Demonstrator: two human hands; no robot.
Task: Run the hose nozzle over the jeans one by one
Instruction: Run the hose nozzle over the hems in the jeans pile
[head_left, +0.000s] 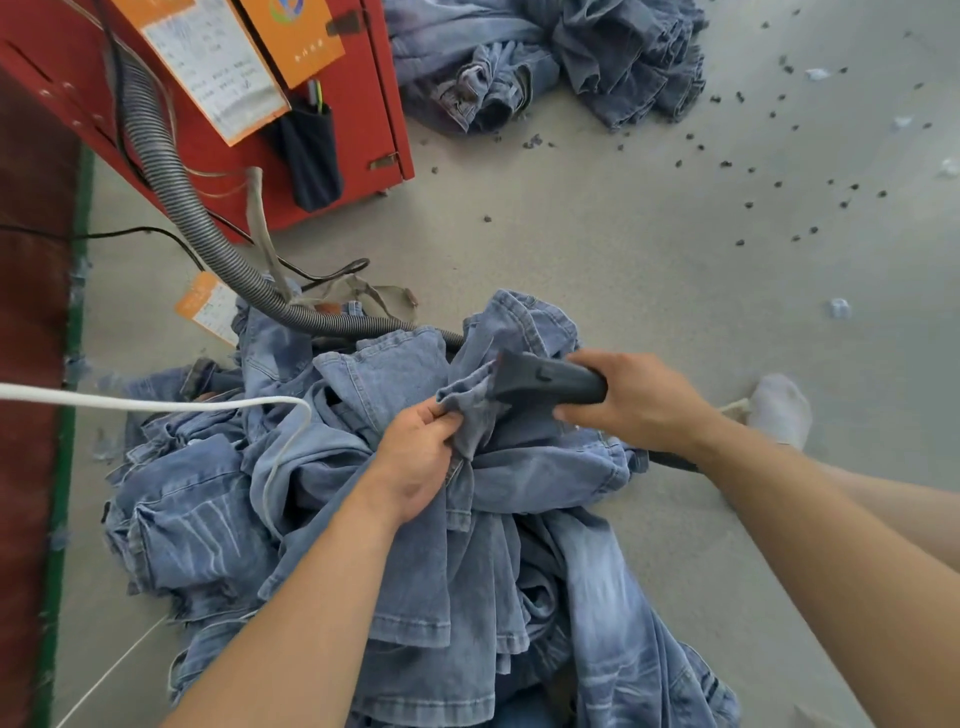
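Standing by the pile: person's right hand (631, 397) is wrapped round the dark hose nozzle (545, 383), fingers curled over its barrel, flared mouth pressed vs. a bunched fold of denim. Left hand (415, 460) pinches that same fold, thumb on top, holding it up to the mouth. The jeans in hand (478, 415) sit atop the big near pile of jeans (218, 519), right in front of the person; a 2nd heap of jeans (561, 62) lies well apart by the red cabinet (322, 130). To do this step well, I'd say: keep the cloth taut w/ the left hand so the mouth doesn't swallow the fabric, sweep in slow overlapping passes along seams & pockets, then drop the pair clear of the undone ones so pairs don't get mixed. Whether air is flowing, can't tell. Risk, imo: soft folds get sucked in and stall the nozzle. Materials: denim is light-blue, washed, w/ pale whisker streaks, thick hems, limp and crumpled. Nozzle looks hard matte plastic, tapering from round grip to wide flat mouth. Ribbed grey hose (171, 176) runs from cabinet down over the pile, flexible, corrugated. A smooth white cord (156, 402) crosses the pile at left. Floor (623, 234) is pale, smooth, dotted w/ dark lint bits (779, 171). A white-socked foot (782, 408) shows beside the right wrist.
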